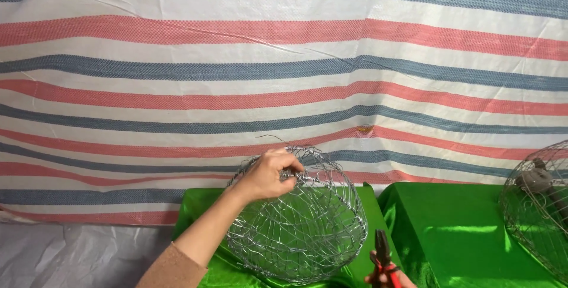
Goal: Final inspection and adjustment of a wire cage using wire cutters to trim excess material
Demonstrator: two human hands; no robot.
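We are pinching the top rim of a wire basket [299, 217] with our left hand [269, 174], fingers curled tight around a strand near its upper edge. The basket is sitting on a green cloth [455, 229] that is covering the table, roughly in the middle of the view and tilted so its round opening is facing us. A loose wire end is sticking up just above our knuckles. Our right hand [390, 277] is showing only at the bottom edge, closed on red-handled pliers [383, 258] whose dark nose is pointing upward just beside the basket's lower right side; whether the nose is touching the wire is hard to tell from here. A second wire cage [538, 205] is standing at the far right, well apart. A striped tarp [284, 57] is hanging behind everything.
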